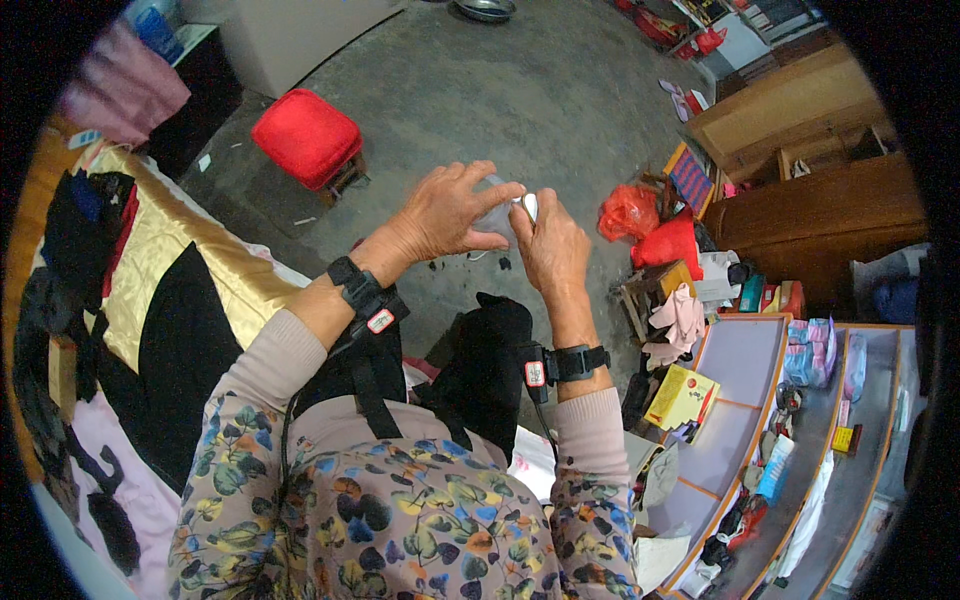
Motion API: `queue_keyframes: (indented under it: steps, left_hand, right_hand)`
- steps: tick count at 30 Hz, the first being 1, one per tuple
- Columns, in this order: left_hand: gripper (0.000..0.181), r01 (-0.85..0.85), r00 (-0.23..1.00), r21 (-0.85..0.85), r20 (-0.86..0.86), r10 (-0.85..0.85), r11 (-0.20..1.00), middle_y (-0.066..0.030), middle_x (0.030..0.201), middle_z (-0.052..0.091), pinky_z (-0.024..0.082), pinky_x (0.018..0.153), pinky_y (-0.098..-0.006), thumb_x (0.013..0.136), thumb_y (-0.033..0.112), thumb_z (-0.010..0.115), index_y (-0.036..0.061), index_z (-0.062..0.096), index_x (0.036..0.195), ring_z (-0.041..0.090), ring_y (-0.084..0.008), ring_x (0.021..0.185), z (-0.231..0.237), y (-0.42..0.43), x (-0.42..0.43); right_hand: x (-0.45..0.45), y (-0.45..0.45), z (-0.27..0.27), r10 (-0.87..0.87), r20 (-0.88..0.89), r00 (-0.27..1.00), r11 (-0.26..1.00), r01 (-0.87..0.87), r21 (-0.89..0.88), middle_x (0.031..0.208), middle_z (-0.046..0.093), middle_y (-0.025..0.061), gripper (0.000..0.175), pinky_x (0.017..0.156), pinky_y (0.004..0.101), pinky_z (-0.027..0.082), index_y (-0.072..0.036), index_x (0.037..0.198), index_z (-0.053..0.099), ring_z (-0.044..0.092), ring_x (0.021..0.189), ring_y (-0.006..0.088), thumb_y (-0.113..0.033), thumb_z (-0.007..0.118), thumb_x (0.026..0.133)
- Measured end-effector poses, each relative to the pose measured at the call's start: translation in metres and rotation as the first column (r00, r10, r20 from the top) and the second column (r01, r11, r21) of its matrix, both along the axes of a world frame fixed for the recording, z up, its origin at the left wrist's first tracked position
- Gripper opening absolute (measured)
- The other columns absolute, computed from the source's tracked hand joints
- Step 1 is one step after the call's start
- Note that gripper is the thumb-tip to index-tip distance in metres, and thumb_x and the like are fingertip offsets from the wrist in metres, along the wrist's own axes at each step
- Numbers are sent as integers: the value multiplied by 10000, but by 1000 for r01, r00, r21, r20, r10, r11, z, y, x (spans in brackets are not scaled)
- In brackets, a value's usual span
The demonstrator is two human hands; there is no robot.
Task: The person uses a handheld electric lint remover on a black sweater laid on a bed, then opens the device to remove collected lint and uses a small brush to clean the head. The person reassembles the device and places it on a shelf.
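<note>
Both hands are raised together above the floor, in the middle of the head view. My left hand [450, 214] curves its fingers and thumb around a translucent, pale object [495, 217], perhaps a plastic container; much of it is hidden behind the fingers. At its right side, my right hand [553, 236] pinches a small shiny white and metallic piece [531, 204] between thumb and forefinger. I cannot tell whether this piece is joined to the translucent object. Below the hands are my legs in black trousers [480, 360].
On my left, a bed with a gold satin cover [157, 292] bears dark clothes. Ahead stands a stool with a red padded seat [307, 139]. To my right are a red plastic bag [628, 212], a yellow box [682, 401] and a shelf unit [739, 360] with packets.
</note>
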State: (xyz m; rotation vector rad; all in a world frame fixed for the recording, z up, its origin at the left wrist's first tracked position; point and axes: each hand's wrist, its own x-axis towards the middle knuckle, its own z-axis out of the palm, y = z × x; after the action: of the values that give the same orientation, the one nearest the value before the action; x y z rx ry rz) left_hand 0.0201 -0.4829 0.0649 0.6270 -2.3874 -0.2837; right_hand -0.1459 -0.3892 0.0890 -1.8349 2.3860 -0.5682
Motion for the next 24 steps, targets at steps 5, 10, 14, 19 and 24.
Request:
queue_keyframes:
  steps: [5, 10, 14, 19, 24]
  left_hand:
    - [666, -51, 998, 29, -46, 52, 998, -163, 1246, 582, 522, 890, -440, 727, 492, 791, 227, 595, 1306, 619, -371, 1047, 4, 1, -1]
    - [654, -29, 989, 188, -140, 56, 982, -151, 1244, 596, 506, 928, -424, 757, 406, 797, 175, 577, 1328, 615, -352, 1108, 7, 1, 7]
    - [635, -84, 957, 425, -217, 192, 901, -169, 1269, 599, 499, 938, -419, 814, 421, 748, 139, 553, 1349, 607, -345, 1130, 5, -1, 24]
    - [659, 14, 980, 529, -174, 93, 848, -171, 1266, 598, 494, 949, -417, 828, 452, 722, 143, 526, 1377, 600, -339, 1142, -5, 21, 39]
    - [713, 132, 989, 519, -120, -81, 845, -151, 1226, 600, 509, 927, -415, 797, 465, 748, 161, 510, 1396, 610, -345, 1100, -5, 58, 38]
  right_hand:
    - [-1, 2, -2, -3, 29, 1000, 1000, 4, -28, 925, 681, 222, 396, 660, 528, 521, -44, 990, 531, 673, 789, 437, -433, 591, 941]
    - [-10, 4, -10, -20, 130, 991, 993, 35, -110, 871, 671, 223, 399, 631, 506, 508, -40, 995, 528, 665, 756, 426, -435, 567, 958]
    - [-29, 13, -18, -72, 626, 776, 982, 164, -90, 728, 624, 131, 394, 500, 380, 471, -48, 1023, 543, 619, 579, 263, -441, 523, 992]
    - [-37, 25, -25, -2, 999, 44, 966, 258, -10, 660, 547, 20, 400, 411, 261, 369, -87, 1048, 580, 473, 460, 122, -467, 459, 1027]
    - [-33, 35, -25, 75, 934, -349, 992, 125, -33, 814, 628, 66, 551, 454, 290, 339, -66, 1125, 585, 421, 464, 136, -535, 305, 1051]
